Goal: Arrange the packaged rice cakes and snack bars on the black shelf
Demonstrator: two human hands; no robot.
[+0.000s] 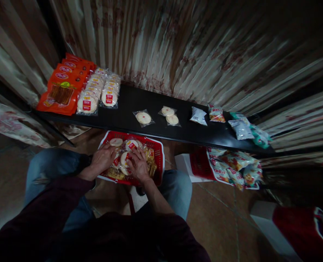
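Note:
Both hands are in a red basket (159, 153) with a white rim, set between the knees. It holds clear packets of round white rice crackers and gold-wrapped snacks (151, 163). My left hand (104, 159) is at the left side, its fingers curled on a rice cracker packet (116, 142); the fingertips are partly hidden. My right hand (138, 165) has bent fingers and thumb on another rice cracker packet (125, 160) with a red label. One more labelled packet (131, 145) lies just beyond the right fingers.
On a black shelf (150, 94) ahead stand orange snack bags (61, 87) and two rows of rice cracker packets (109, 95). Loose cracker packets (143, 117) and small pouches (198, 115) lie farther right. A second basket (202, 165) of snack bags sits below the shelf. Curtains (150, 43) hang behind.

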